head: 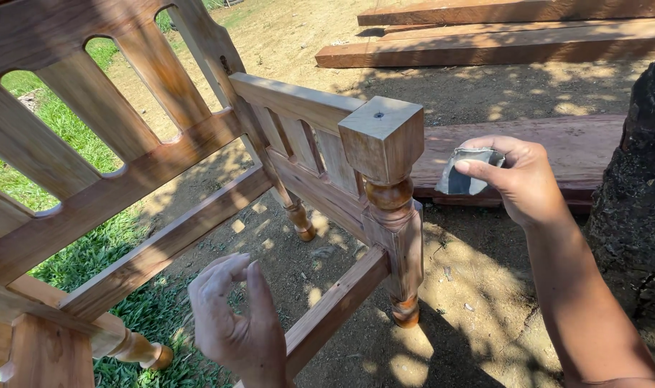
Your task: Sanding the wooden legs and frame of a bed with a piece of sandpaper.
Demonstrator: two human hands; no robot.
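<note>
A bare wooden bed frame stands on the ground outdoors, its square-topped corner post with a turned section in the middle of the view. My right hand holds a folded grey piece of sandpaper just right of the post, apart from it. My left hand hovers low, fingers apart and empty, beside the side rail. The slatted headboard fills the left; the footboard panel runs back from the post.
Long reddish wooden beams lie on the dirt at the back, and a plank lies behind the post. A dark rough tree trunk stands at the right edge. Grass grows at the left.
</note>
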